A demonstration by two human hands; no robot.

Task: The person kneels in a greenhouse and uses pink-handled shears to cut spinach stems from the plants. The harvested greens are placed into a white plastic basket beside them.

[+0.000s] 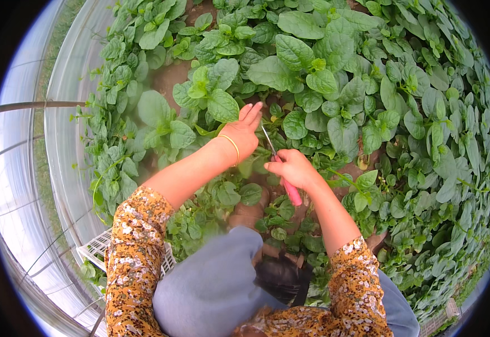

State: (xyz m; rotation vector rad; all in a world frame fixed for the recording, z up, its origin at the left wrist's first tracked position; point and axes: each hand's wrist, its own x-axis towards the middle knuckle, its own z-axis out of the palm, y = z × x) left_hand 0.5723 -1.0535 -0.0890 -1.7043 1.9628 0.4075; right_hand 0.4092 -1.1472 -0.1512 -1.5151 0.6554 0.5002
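Observation:
My left hand point(243, 135), with a yellow bangle point(233, 147) at its wrist, reaches in among the leafy green plants point(224, 105), which look like Malabar spinach. Two of its fingers extend forward; its palm side and thumb are hidden, so whether it grips a stem cannot be told. In my right hand point(293, 168) is a small knife with a pink handle point(291, 192). Its narrow metal blade point(269, 139) points forward, the tip close beside my left fingers. Broad leaves point(295, 130) grow just beyond the blade.
A white plastic crate point(95, 250) with some leaves stands at my left, partly behind my sleeve. Clear plastic sheeting point(70, 84) with ribs walls the left side. Another crate point(441, 318) sits at lower right. Brown soil point(171, 78) shows between plants.

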